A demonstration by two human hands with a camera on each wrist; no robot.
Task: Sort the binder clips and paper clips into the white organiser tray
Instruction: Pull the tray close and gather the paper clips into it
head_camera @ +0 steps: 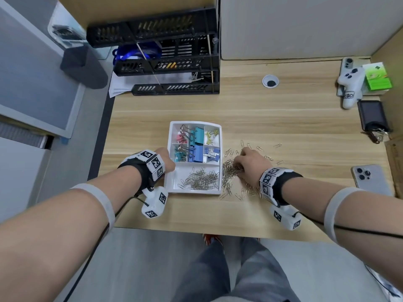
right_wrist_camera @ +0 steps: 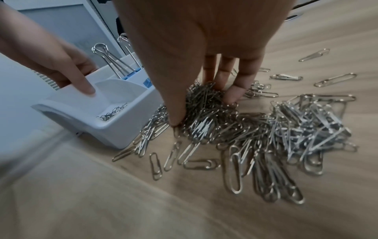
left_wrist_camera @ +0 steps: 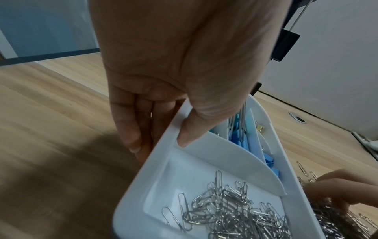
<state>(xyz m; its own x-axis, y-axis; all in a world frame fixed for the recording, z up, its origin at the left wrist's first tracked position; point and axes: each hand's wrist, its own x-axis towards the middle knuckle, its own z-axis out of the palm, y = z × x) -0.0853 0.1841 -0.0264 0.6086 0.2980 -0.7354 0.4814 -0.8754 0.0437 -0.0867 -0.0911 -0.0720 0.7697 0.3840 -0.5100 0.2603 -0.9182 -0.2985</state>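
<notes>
Desk (head_camera: 283,118): left hand (head_camera: 166,159) grips tray (head_camera: 214,191); right hand (head_camera: 250,164) pinches paper clips (right_wrist_camera: 204,105) — bunched.

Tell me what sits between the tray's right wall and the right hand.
Loose paper clips on the desk, piled against the tray wall and running under the right hand; head view.

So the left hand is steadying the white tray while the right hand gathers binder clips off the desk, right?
Not quite. The left hand does grip the white tray, but the right hand is gathering paper clips, not binder clips. The right wrist view shows it.
</notes>
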